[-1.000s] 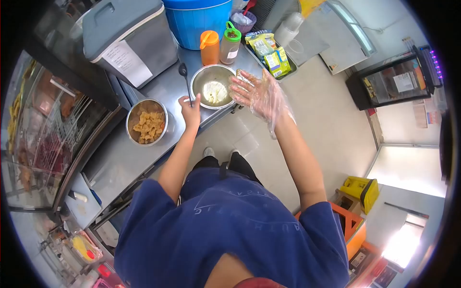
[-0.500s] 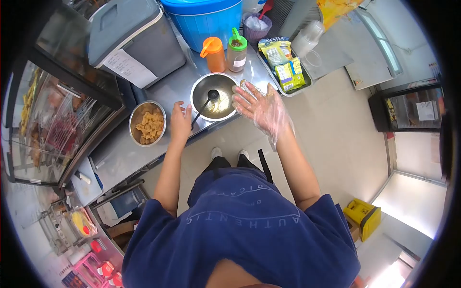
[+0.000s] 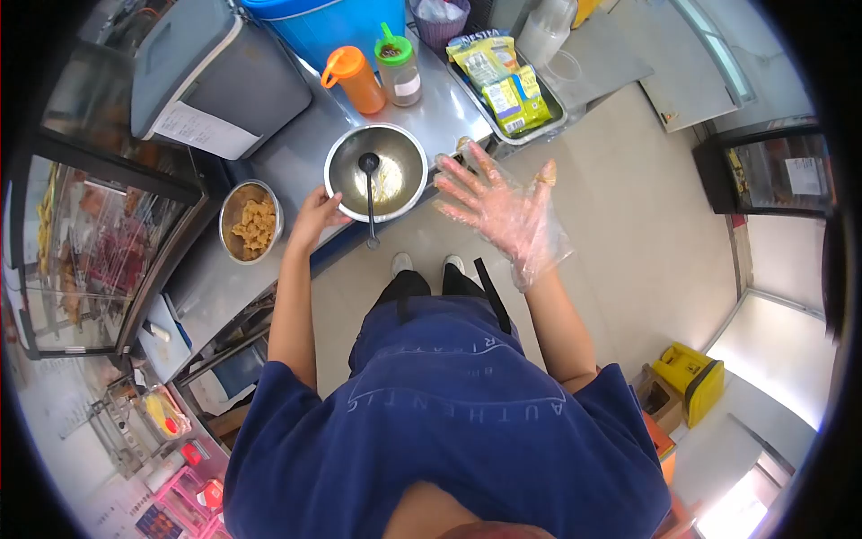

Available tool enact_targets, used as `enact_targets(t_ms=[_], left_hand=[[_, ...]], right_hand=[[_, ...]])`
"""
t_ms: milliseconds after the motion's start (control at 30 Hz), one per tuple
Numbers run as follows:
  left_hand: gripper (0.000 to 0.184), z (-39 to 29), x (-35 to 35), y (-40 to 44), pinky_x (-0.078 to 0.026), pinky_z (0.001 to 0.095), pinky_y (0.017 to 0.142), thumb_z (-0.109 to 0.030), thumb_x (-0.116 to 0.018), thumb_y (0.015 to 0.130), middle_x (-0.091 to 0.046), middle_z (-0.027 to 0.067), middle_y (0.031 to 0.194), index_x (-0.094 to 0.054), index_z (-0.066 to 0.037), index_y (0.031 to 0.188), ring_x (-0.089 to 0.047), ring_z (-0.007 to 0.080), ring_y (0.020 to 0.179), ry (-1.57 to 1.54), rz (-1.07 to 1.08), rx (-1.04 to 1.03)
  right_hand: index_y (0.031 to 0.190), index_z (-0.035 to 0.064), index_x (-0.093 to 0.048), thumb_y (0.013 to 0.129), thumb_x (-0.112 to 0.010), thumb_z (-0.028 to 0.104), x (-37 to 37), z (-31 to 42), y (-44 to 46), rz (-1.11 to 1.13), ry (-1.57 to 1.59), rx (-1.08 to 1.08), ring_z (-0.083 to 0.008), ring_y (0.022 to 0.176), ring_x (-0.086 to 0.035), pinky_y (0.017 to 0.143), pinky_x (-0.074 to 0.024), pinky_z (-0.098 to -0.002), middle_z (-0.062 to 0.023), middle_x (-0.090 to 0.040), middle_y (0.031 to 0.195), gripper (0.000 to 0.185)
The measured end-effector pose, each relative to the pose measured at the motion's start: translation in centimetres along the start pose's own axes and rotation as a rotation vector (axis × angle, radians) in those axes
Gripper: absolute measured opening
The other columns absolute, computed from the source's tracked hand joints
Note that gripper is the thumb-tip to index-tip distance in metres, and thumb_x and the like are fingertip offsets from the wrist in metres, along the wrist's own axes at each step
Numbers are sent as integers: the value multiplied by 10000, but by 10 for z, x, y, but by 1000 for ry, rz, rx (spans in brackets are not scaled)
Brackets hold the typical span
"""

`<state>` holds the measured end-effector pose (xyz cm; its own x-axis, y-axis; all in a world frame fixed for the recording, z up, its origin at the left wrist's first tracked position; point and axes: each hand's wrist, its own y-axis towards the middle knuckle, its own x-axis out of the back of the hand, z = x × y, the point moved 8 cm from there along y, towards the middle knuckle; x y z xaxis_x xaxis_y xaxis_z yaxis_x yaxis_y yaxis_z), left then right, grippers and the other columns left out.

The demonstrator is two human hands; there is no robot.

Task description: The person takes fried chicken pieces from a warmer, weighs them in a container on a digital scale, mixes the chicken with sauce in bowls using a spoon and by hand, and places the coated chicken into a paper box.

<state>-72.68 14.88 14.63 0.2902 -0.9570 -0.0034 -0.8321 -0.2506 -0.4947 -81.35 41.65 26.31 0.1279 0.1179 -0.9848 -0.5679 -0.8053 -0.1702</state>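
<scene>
A steel mixing bowl (image 3: pixel 338 154) with a pale, wet residue inside sits at the counter's front edge. A black ladle (image 3: pixel 370 193) leans in it, its handle hanging over the near rim. My bare left hand (image 3: pixel 319 218) grips the bowl's left rim, thumb over the edge. To the right, my right hand (image 3: pixel 494 207) wears a clear plastic glove (image 3: pixel 539 241) with brownish smears on the fingertips. Its fingers are spread and hold nothing, apart from the bowl. Left of my left hand stands a smaller steel bowl (image 3: pixel 224 214) of golden-brown chunks (image 3: pixel 255 225).
Behind the mixing bowl stand an orange-lidded bottle (image 3: pixel 356 81) and a green-lidded jar (image 3: pixel 397 72). A grey bin (image 3: pixel 215 81) and a blue tub (image 3: pixel 310 27) are farther back. Yellow packets (image 3: pixel 507 85) lie in a metal tray (image 3: pixel 539 130). A glass display case (image 3: pixel 99 242) is at left.
My left hand has closed on the mixing bowl's rim. The ladle's handle has swung from the left to point towards me. My right hand has turned slightly, its thumb farther out. The view has shifted.
</scene>
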Motion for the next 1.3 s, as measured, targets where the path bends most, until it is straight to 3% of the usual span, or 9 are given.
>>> enact_targets(t_ms=[167,367,633,733,933,1100,1200,1267,1300], left_hand=[[252,35,-50,-68,-564,281,688,-214,-578,906,-595,44,904,-546,-51,1097,-623,128,792,-20,65,143],[226,190,-99,-43,-576,313,722,-212,-550,927,-599,86,926,-500,-38,1062,-651,180,810,-186,173,353],[214,355,-26,96,-593,395,654,-112,-536,920,-586,116,933,-478,-50,1116,-637,244,813,-281,-280,225],[269,397,-1,146,-566,431,734,-216,-541,921,-603,162,981,-491,-48,1125,-633,304,853,-486,-429,175],[308,401,-1,190,-537,435,775,-273,-523,923,-606,158,1012,-506,-37,1120,-625,303,874,-693,-611,139],[351,377,-13,178,-513,438,810,-321,-508,925,-609,155,1038,-518,-27,1116,-619,302,891,-219,-663,160],[379,351,-28,140,-498,440,830,-350,-498,925,-611,154,1053,-526,-22,1113,-615,302,902,413,-475,80],[500,329,-58,84,-448,424,866,-438,-462,904,-616,183,1079,-568,1,1118,-580,311,1007,402,72,124],[462,399,-99,101,-483,377,798,-483,-498,897,-659,113,967,-606,-40,965,-619,251,931,272,363,10]], right_hand=[[1452,119,-233,714,-394,819,19,37,-35,20,53,78,-482,1311,-261,1037,-234,-644,-266,-181,1473,1029],[1463,120,-190,735,-416,793,72,72,-52,-85,27,129,-476,1316,-252,1015,-262,-654,-253,-164,1482,1017],[1462,223,-214,730,-519,737,125,54,-55,-179,-26,91,-452,1316,-273,1035,-259,-627,-188,-180,1499,945],[1451,255,-249,722,-545,725,138,44,-60,-233,-43,74,-449,1300,-306,1025,-280,-626,-181,-196,1496,916],[1435,251,-294,716,-551,727,142,29,-58,-364,-133,51,-451,1258,-366,993,-319,-636,-188,-250,1473,900],[1434,238,-296,716,-546,731,128,-5,-32,-321,-209,-82,-467,1236,-384,982,-338,-630,-210,-286,1446,906],[1433,228,-296,718,-546,728,112,-38,-3,-205,-253,-205,-477,1232,-384,976,-350,-622,-228,-289,1436,908],[1431,220,-298,719,-548,723,95,-72,26,-109,-306,-293,-481,1231,-381,967,-362,-619,-238,-291,1429,907],[1430,207,-301,734,-549,708,83,-91,43,-50,-412,-345,-468,1222,-399,962,-376,-603,-236,-313,1417,893]])
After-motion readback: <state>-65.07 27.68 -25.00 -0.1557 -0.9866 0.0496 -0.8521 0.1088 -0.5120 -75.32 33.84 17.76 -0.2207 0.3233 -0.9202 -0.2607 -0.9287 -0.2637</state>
